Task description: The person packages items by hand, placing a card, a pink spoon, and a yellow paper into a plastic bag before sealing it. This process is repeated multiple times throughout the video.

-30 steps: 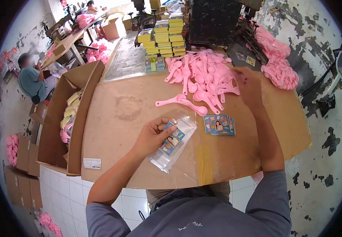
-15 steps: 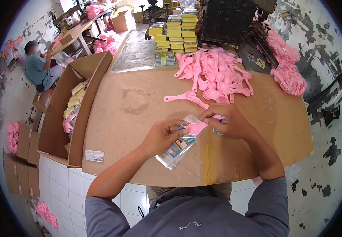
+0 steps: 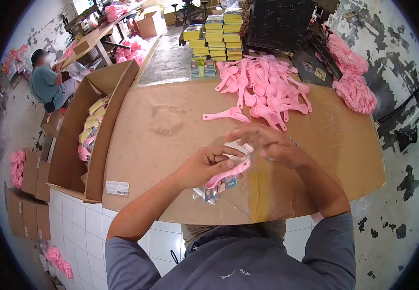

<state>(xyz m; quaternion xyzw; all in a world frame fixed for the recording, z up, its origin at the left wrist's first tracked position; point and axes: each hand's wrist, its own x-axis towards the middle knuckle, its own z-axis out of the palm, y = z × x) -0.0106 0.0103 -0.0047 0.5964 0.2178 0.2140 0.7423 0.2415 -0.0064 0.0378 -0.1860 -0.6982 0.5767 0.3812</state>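
My left hand (image 3: pixel 204 166) pinches a clear plastic bag that has a blue printed card (image 3: pixel 227 183) in its lower part. A pink spoon (image 3: pixel 229 174) lies slanted along the bag, its handle toward the upper right. Just beyond the bag's upper end, my right hand (image 3: pixel 266 142) is raised with its fingers apart, holding nothing. Part of another blue item (image 3: pixel 292 141) shows behind that hand. Further up lies a heap of pink spoons (image 3: pixel 267 89), with a loose one (image 3: pixel 224 114) at its near left.
Yellow-edged card stacks (image 3: pixel 214 38) stand at the table's back beside a black box (image 3: pixel 279 24). On the left, an open carton (image 3: pixel 95 179) holds packed bags. A person (image 3: pixel 50 82) sits beyond it. Pink bundles (image 3: pixel 354 92) lie at the right.
The spoon has gone from between both hands to lying slanted along the bag. My right hand has let go of it, opened and moved slightly up and left.
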